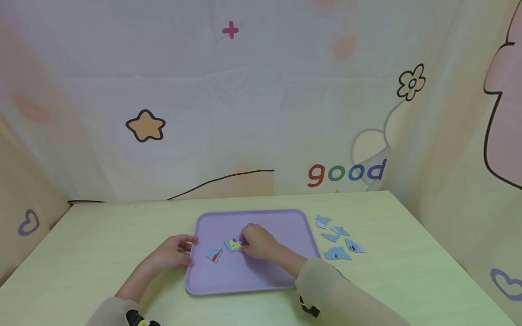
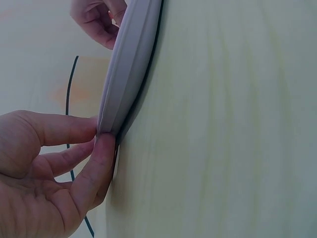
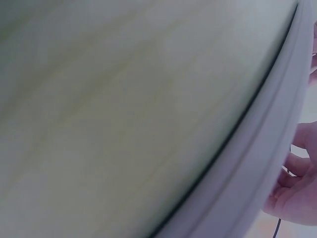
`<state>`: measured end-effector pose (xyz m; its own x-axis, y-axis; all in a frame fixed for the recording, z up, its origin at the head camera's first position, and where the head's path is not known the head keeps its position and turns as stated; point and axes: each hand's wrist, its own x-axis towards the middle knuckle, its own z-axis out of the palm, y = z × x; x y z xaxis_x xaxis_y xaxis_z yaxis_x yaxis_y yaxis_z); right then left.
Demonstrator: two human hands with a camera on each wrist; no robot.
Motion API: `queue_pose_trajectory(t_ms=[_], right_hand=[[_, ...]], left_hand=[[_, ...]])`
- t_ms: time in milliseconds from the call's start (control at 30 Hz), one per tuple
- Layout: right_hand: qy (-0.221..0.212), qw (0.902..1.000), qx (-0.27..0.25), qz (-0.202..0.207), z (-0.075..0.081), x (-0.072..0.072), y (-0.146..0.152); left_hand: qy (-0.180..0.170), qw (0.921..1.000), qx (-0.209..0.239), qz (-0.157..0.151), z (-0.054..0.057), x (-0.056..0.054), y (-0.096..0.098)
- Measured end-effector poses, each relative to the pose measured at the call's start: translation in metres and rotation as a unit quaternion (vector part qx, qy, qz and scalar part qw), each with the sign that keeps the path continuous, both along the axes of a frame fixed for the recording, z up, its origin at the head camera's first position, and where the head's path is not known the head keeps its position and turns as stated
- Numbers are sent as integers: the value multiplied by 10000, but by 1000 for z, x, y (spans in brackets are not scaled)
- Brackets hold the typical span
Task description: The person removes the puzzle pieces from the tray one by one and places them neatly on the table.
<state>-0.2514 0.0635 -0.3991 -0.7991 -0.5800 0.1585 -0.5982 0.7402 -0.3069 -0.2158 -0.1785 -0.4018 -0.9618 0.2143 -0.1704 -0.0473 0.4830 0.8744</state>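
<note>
A lilac tray (image 1: 281,276) lies on the table, and my left hand (image 1: 173,252) holds its left rim. In the left wrist view, the thumb and fingers of that hand meet at the tray's edge. Over the middle of the tray my right hand (image 1: 257,241) has its fingers curled down and pinches a jigsaw piece, mostly hidden under the fingertips. Right beside those fingertips is a blue and yellow jigsaw piece (image 1: 232,245). Another piece, blue with red (image 1: 214,255), lies apart to its left. The right wrist view shows part of the right hand (image 3: 297,183) beyond the tray's edge.
Several blue pieces lie loose on the table right of the tray, among them a large one (image 1: 337,253) and one at the back (image 1: 322,221). A printed cloth backdrop (image 1: 204,136) stands behind the pale table (image 1: 134,226) and along its sides.
</note>
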Motion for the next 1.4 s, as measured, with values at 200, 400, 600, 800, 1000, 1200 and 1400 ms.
queue_pose_trajectory(t_ms=[200,400,600,800,1000,1200,1400], right_hand=[[229,9989,352,200,4,1,-1],[369,9975,564,187,4,1,1],[70,9988,100,467,4,-4,15],[-40,9957,-390,834,11,-3,36],[-153,9949,-646,759,17,1,59],[-164,9952,-805,540,22,3,86],[-331,9952,-893,224,28,2,114]], left_hand=[[0,10000,-41,4,0,0,0],[36,10000,-66,-32,-2,-1,-1],[1,10000,-38,-35,-3,-2,-1],[23,10000,-11,-57,-2,-1,-1],[42,9999,68,-142,1,0,0],[-35,9999,112,-52,1,1,0],[-51,9998,175,-44,0,1,0]])
